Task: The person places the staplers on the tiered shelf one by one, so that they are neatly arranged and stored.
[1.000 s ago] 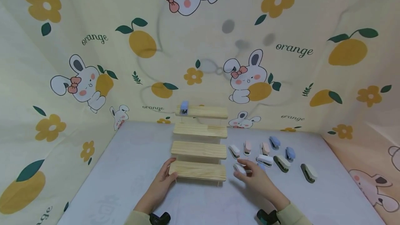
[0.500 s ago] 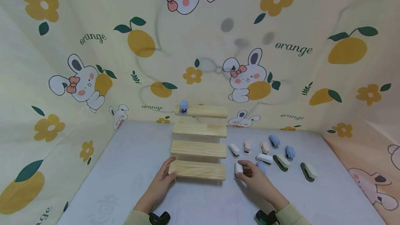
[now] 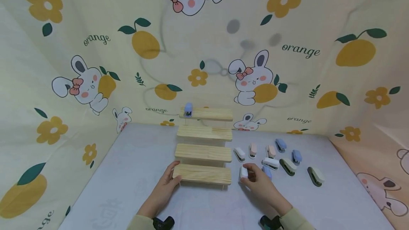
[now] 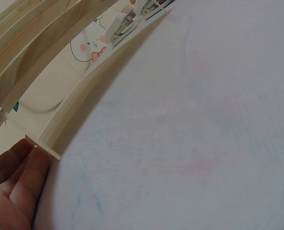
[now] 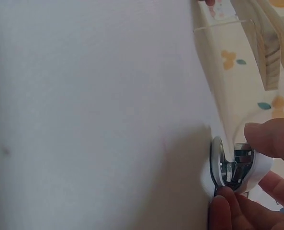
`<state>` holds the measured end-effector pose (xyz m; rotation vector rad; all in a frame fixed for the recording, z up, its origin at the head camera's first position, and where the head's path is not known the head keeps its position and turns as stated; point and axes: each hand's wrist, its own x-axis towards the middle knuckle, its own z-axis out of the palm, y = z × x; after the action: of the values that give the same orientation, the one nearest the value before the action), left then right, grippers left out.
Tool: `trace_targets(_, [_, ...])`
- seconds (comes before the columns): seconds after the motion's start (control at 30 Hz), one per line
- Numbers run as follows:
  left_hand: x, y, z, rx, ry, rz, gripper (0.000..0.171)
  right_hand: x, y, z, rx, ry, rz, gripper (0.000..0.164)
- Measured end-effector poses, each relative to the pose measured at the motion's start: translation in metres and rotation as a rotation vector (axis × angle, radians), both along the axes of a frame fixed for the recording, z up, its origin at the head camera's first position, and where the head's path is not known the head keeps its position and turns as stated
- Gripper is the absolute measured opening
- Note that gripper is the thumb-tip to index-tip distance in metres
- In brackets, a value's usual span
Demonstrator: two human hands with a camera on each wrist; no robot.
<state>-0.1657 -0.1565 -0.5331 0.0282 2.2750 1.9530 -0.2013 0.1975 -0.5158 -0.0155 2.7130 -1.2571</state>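
Note:
A white mini stapler [image 3: 243, 173] stands on the table just right of a wooden tiered shelf [image 3: 202, 174]. My right hand [image 3: 261, 182] pinches it between thumb and fingers. In the right wrist view the stapler [image 5: 262, 165] shows its metal works, with the thumb on one side and fingers on the other. My left hand [image 3: 164, 184] grips the left end of the shelf's lowest step, thumb at its front edge. Fingers of the left hand [image 4: 19, 184] touch the shelf's clear side support in the left wrist view. One blue stapler [image 3: 188, 110] sits at the left of the top step.
Several staplers lie right of the shelf: a white one [image 3: 239, 154], pink ones [image 3: 252, 150], blue ones [image 3: 296, 157] and green-and-white ones [image 3: 315, 176]. A blue stapler [image 3: 267, 171] is partly hidden behind my right hand. A printed cloth [image 3: 204, 91] hangs behind the table.
My right hand has turned the white stapler from a slant to pointing straight away from me, beside the shelf. The left hand keeps its place on the lowest step.

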Motion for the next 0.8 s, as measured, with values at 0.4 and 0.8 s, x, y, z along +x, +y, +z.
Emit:
trace_targets(0.4, [-0.002, -0.002, -0.002, -0.004, 0.004, -0.008, 0.058, 0.003, -0.002, 0.026, 0.025, 0.114, 0.018, 0.057])
trace_targets(0.8, [-0.002, -0.001, -0.005, -0.017, -0.002, 0.008, 0.058, -0.015, 0.000, 0.083, 0.028, 0.516, 0.110, 0.063])
